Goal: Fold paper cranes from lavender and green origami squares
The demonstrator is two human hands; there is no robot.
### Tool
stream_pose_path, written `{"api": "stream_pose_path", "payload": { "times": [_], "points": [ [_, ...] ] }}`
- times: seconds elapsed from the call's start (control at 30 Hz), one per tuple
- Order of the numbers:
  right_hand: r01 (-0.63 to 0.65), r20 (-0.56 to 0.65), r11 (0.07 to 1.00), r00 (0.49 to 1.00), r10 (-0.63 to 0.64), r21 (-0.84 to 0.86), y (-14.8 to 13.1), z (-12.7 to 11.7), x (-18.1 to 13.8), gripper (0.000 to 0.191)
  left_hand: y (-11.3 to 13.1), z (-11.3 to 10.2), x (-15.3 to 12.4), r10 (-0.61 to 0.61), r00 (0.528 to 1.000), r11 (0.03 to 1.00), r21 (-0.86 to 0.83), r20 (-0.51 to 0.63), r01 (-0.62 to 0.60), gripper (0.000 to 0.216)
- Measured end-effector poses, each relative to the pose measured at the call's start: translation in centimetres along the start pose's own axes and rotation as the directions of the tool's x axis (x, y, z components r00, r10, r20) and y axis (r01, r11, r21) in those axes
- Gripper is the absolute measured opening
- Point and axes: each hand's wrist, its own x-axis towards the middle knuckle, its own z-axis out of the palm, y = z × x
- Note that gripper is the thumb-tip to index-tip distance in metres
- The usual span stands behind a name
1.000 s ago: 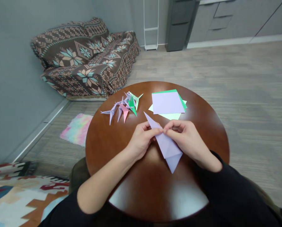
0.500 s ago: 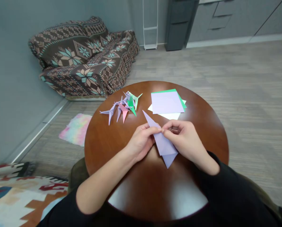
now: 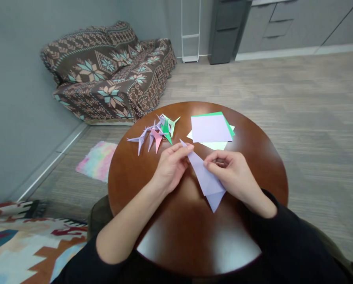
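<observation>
At the lower left of the frame a boldly patterned cloth (image 3: 13, 248) spreads out, and above it a fluffy pastel mat (image 3: 95, 159) lies on the grey floor (image 3: 321, 118). In the upper left stands a sofa (image 3: 108, 75) draped in a brown cover with pale blue and pinkish star shapes. The round brown table (image 3: 129, 181) fills the middle, and on its far left side sits a huddle of folded paper figures: a lilac one (image 3: 140, 140) outermost, then a pink one (image 3: 156, 136) and a green one (image 3: 166, 130), with a pale green one (image 3: 172, 124) at the right end. Just below them, the person's left hand (image 3: 172, 163) pinches the narrow upper tip of a folded lilac paper (image 3: 204, 175) between thumb and finger. That paper slants down to the right over the table, near the centre of the frame, its wide end towards the person. On its right edge the right hand (image 3: 228, 169) has thumb and forefinger closed, the other fingers curled in. Above this hand lie square sheets (image 3: 211, 129), lilac on top, green and pale green corners poking out beneath. Grey cabinets (image 3: 297, 29) line the upper right.
</observation>
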Motion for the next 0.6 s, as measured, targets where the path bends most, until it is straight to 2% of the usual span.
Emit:
{"api": "stream_pose_path", "payload": {
  "times": [0.13, 0.27, 0.47, 0.6],
  "points": [
    [-0.012, -0.001, 1.000, 1.000, 0.012, 0.002, 0.0, -0.1, 0.0, 0.007, -1.2, 0.0, -0.5, 0.018, 1.000, 0.985, 0.169, 0.022, -0.021, 0.020],
    [-0.006, 0.007, 1.000, 1.000, 0.006, 0.017, 0.1, -0.1, 0.0, 0.009, -1.8, -0.1, -0.7, 0.012, 0.999, 0.964, 0.265, 0.038, -0.021, 0.020],
    [-0.042, 0.038, 0.999, 0.998, 0.041, 0.006, 0.0, -0.3, 0.2, 0.007, -1.6, -0.1, -0.7, 0.074, 0.997, 0.962, 0.263, 0.024, -0.078, 0.017],
    [-0.063, 0.046, 0.998, 0.997, 0.063, 0.015, -0.3, -0.5, 0.2, 0.008, -1.6, 0.0, -0.6, 0.065, 0.998, 0.968, 0.243, 0.016, -0.067, 0.016]
  ]
}}
